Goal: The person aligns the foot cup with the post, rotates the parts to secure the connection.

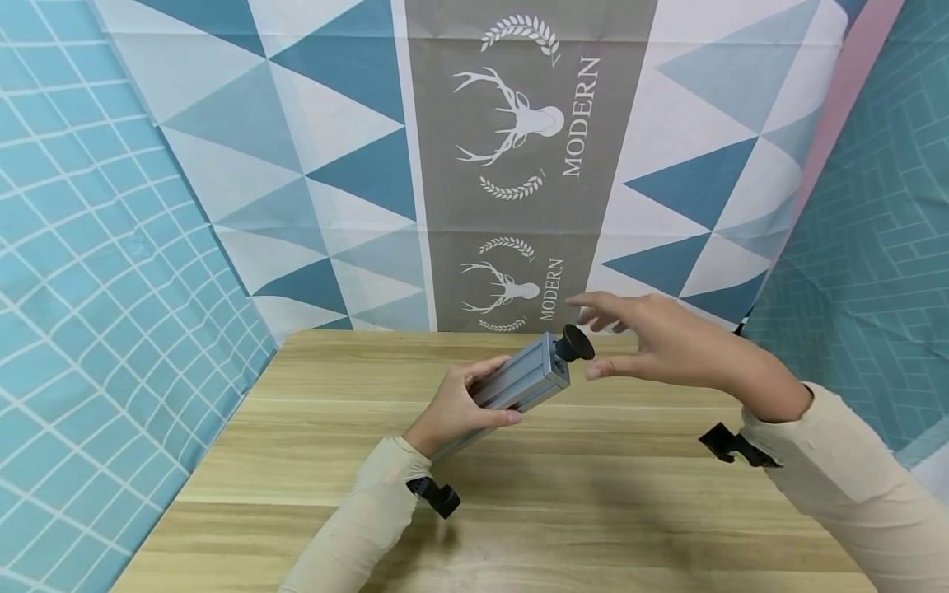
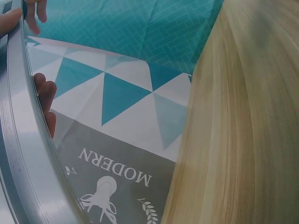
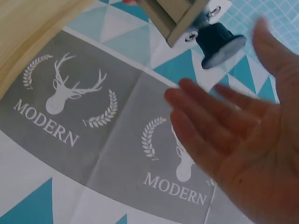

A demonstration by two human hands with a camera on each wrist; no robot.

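My left hand grips a grey metal bar with grooved sides, thumb on the near side and fingers round the far side. The bar slants up to the right above the table, its lower end partly behind the left hand and wrist. A black, flared round foot juts from its upper end plate, where screws show in the right wrist view. Just right of that foot is my right hand, fingers spread and holding nothing. In the left wrist view the bar runs down the left side, with fingertips showing past its edge.
Below both hands lies a wooden table. Behind its far edge hangs a printed cloth with triangles and deer heads. Blue checked cloth lines the left side, and teal cloth the right.
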